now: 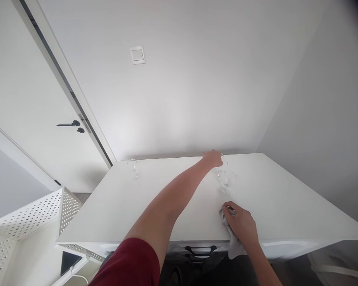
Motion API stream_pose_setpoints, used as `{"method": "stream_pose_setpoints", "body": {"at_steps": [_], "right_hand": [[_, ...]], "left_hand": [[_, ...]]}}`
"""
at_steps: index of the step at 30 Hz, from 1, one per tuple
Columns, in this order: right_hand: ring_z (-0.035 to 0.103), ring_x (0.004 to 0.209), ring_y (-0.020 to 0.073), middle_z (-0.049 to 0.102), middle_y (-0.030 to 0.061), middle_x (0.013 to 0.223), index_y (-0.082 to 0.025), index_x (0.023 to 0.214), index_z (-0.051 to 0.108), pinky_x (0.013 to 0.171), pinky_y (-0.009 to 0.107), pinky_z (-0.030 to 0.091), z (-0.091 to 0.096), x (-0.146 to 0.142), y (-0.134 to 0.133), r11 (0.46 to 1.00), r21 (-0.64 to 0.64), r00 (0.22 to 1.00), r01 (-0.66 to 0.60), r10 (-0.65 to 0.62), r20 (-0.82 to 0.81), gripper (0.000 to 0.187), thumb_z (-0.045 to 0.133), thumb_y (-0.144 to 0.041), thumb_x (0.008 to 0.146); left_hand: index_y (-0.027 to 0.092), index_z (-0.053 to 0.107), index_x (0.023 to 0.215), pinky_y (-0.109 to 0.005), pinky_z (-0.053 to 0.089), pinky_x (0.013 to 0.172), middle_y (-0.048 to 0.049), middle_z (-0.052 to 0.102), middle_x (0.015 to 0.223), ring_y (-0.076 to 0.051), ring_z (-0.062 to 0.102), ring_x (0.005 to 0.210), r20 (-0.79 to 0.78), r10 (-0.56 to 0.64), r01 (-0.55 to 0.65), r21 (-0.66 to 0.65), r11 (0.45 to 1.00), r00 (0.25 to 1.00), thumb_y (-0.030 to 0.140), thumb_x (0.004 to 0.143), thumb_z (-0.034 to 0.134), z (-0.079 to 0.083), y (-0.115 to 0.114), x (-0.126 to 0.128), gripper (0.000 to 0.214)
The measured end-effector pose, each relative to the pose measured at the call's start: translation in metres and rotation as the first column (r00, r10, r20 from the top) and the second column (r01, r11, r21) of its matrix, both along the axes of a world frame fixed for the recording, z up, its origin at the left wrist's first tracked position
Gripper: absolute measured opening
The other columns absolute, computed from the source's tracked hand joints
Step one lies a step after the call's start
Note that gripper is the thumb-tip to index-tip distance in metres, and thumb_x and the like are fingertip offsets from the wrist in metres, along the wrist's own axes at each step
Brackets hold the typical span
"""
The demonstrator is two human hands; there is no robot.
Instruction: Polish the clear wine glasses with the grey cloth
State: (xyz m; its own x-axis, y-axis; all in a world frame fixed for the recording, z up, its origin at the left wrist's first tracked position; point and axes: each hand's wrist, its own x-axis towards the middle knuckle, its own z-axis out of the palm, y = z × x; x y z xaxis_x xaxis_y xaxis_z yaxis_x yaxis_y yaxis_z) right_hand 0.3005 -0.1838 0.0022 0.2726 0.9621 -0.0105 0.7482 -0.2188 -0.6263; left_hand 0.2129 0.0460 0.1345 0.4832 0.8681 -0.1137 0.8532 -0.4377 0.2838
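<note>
My left hand reaches across to the back of the white dresser top, its fingers closed around a clear stemmed glass that it mostly hides. Just in front of it stands another clear stemmed glass, upright and apart from my right hand. Near the front edge, my right hand grips a light grey cloth, bunched at the fingers and hanging over the edge. Far off to the left, one more clear glass stands by the back edge.
The white dresser top meets the wall at the back. Below its front edge are dark drawer handles. A white door with a black handle is at the left, above a perforated white shelf. A light switch is on the wall.
</note>
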Motion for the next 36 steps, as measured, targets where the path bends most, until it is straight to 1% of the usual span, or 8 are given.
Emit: {"method": "stream_pose_setpoints", "body": {"at_steps": [3,6,9,14,18,26,30,36], "right_hand": [[0.068,0.087,0.0234,0.077,-0.0017,0.104,-0.034,0.096,0.07,0.068,0.029,0.045,0.0,0.0,0.001,1.0,0.0,1.0,0.002,-0.002,0.008,0.029,0.047,-0.051,0.092],[0.068,0.086,0.0231,0.077,-0.002,0.102,-0.034,0.095,0.07,0.068,0.029,0.045,0.0,0.0,0.001,1.0,0.007,1.0,-0.001,0.001,0.008,0.028,0.047,-0.05,0.093],[0.068,0.085,0.0231,0.077,-0.0004,0.101,-0.033,0.095,0.07,0.067,0.029,0.045,0.0,0.0,0.001,1.0,0.019,1.0,0.001,-0.002,0.006,0.028,0.047,-0.049,0.093],[0.068,0.086,0.0234,0.077,-0.0006,0.103,-0.033,0.096,0.07,0.068,0.03,0.046,-0.002,0.001,0.001,1.0,0.006,1.0,0.002,-0.002,-0.003,0.029,0.047,-0.05,0.093],[0.068,0.086,0.0233,0.077,0.0001,0.104,-0.032,0.098,0.07,0.068,0.03,0.045,-0.002,0.002,0.001,1.0,-0.006,1.0,0.003,-0.003,-0.007,0.031,0.046,-0.051,0.092],[0.066,0.082,0.0228,0.077,0.0012,0.101,-0.032,0.097,0.072,0.065,0.03,0.045,-0.003,0.001,0.002,1.0,0.001,1.0,0.016,-0.016,0.012,0.032,0.049,-0.052,0.09],[0.065,0.08,0.0229,0.076,0.0014,0.097,-0.032,0.096,0.072,0.064,0.03,0.044,-0.002,0.0,0.002,1.0,-0.015,1.0,0.015,-0.014,0.024,0.033,0.047,-0.053,0.09],[0.064,0.082,0.0244,0.076,0.001,0.1,-0.033,0.101,0.071,0.066,0.031,0.043,-0.004,0.002,0.001,0.999,-0.041,0.998,0.025,-0.023,0.053,0.033,0.048,-0.054,0.09]], "left_hand": [[0.021,0.069,0.115,-0.05,0.048,0.094,-0.0189,0.061,0.128,-0.035,0.063,0.112,-0.029,0.054,-0.055,-0.044,0.998,0.998,0.015,0.069,0.073,0.004,0.01,0.012,0.047],[0.018,0.072,0.101,-0.052,0.046,0.096,-0.0167,0.068,0.11,-0.036,0.064,0.11,-0.051,0.086,-0.089,-0.049,0.995,0.995,0.007,0.064,0.074,0.007,0.018,0.018,0.038],[0.018,0.072,0.1,-0.053,0.046,0.097,-0.0148,0.069,0.105,-0.036,0.065,0.11,-0.051,0.096,-0.098,-0.029,0.995,0.994,0.007,0.065,0.075,0.004,0.021,0.019,0.037],[0.018,0.074,0.101,-0.042,0.054,0.089,-0.0143,0.068,0.107,-0.032,0.067,0.106,-0.037,0.069,-0.069,-0.009,0.998,0.997,0.006,0.068,0.074,-0.001,0.02,0.011,0.036],[0.015,0.074,0.096,-0.04,0.055,0.089,-0.0149,0.068,0.101,-0.032,0.069,0.103,-0.038,0.061,-0.061,-0.004,0.998,0.997,0.002,0.069,0.073,0.002,0.016,-0.003,0.03],[0.014,0.072,0.086,-0.04,0.054,0.084,-0.0143,0.068,0.092,-0.031,0.071,0.094,-0.06,0.18,-0.18,0.007,0.984,0.982,0.008,0.074,0.073,0.012,-0.019,-0.073,0.013],[0.014,0.071,0.089,-0.038,0.055,0.081,-0.0144,0.069,0.088,-0.03,0.071,0.092,-0.067,0.29,-0.288,0.034,0.957,0.955,0.009,0.079,0.069,0.014,-0.046,-0.117,0.011],[0.012,0.07,0.089,-0.04,0.052,0.088,-0.0185,0.071,0.095,-0.032,0.07,0.099,-0.1,0.416,-0.405,0.117,0.907,0.904,0.004,0.078,0.063,0.017,-0.078,-0.194,0.015]]}}
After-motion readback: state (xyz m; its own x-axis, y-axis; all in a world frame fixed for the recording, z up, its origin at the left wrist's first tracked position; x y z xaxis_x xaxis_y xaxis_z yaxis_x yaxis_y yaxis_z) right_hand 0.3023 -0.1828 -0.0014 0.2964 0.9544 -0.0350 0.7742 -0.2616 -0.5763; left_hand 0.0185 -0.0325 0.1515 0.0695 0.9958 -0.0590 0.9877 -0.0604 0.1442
